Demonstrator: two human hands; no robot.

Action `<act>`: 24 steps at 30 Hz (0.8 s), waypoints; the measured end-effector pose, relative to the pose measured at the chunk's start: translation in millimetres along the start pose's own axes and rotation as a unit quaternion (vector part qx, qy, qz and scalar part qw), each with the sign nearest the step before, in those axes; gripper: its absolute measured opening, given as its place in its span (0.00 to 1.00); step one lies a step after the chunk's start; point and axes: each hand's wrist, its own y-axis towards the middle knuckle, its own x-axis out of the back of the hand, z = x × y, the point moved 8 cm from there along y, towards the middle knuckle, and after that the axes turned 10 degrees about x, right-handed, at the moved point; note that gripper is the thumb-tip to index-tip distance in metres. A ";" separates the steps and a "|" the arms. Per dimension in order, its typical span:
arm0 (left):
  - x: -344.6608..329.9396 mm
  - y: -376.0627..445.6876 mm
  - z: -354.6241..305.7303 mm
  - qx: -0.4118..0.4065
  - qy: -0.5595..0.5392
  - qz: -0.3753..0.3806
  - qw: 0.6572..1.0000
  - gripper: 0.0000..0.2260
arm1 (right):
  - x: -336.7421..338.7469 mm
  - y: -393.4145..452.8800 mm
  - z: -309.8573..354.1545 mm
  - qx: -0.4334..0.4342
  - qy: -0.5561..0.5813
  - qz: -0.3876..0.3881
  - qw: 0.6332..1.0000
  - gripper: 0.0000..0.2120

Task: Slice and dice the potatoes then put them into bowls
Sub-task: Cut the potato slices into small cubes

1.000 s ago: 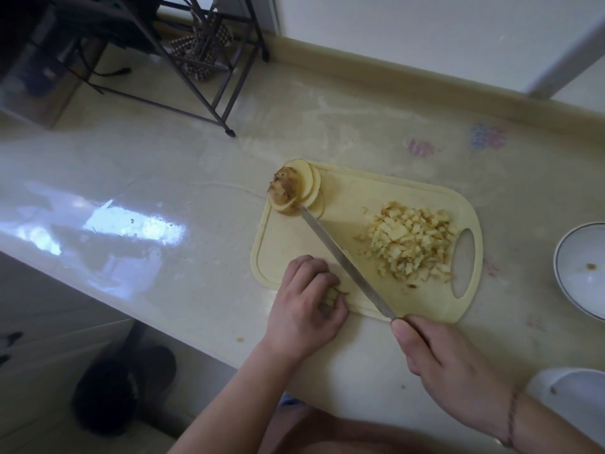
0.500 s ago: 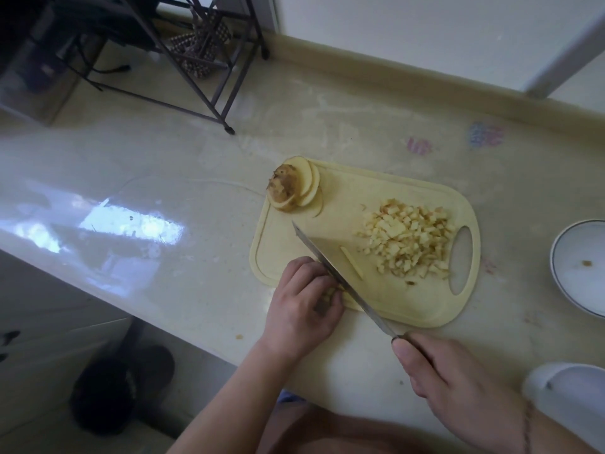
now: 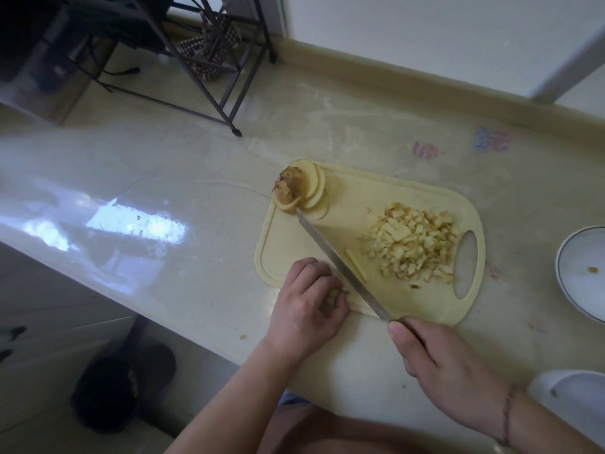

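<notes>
On one cutting board [image 3: 357, 204], mid-frame, the right hand [image 3: 448, 365] grips one knife [image 3: 340, 263]; the left hand [image 3: 307, 306] curls over what seems a potato piece. One diced pile [image 3: 412, 244] lies right, about four slices [image 3: 304, 188] upper left, two bowls [image 3: 579, 273] at the right edge.

We see a glossy pale countertop [image 3: 196, 178] carrying a yellow cutting board [image 3: 357, 204] at centre, a white bowl [image 3: 566, 283] at three o'clock, a black wire rack [image 3: 209, 77] at eleven.
</notes>
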 end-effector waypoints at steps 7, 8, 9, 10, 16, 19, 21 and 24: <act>5.3 -5.8 1.5 -0.010 0.006 -0.021 1.000 0.03 | -0.9 -5.4 6.7 -0.003 0.042 0.011 0.999 0.29; 6.0 -7.0 2.9 -0.007 0.007 -0.027 1.000 0.03 | -1.0 -7.1 7.4 -0.003 0.047 0.015 0.999 0.29; 6.2 -7.9 4.0 -0.003 0.008 -0.032 0.999 0.02 | -1.1 -8.7 8.2 -0.004 0.047 0.019 0.999 0.30; 6.3 -8.6 4.7 -0.001 0.009 -0.035 0.999 0.02 | -1.3 -9.8 9.1 -0.003 0.042 0.022 0.999 0.31; 5.7 -7.9 4.0 -0.001 0.005 -0.028 1.000 0.02 | -2.2 -13.7 7.2 -0.007 0.009 0.029 1.000 0.37; 5.9 -7.4 4.6 -0.001 0.007 -0.029 1.000 0.02 | -3.5 -15.3 3.3 -0.014 0.004 0.024 1.000 0.36; 5.9 -7.4 4.9 -0.001 0.004 -0.029 1.000 0.01 | -5.2 -13.7 3.0 -0.012 0.001 0.019 1.000 0.35; 5.2 -7.1 5.5 -0.003 0.003 -0.025 1.000 0.01 | -10.2 -1.9 7.1 0.003 -0.007 0.014 1.000 0.33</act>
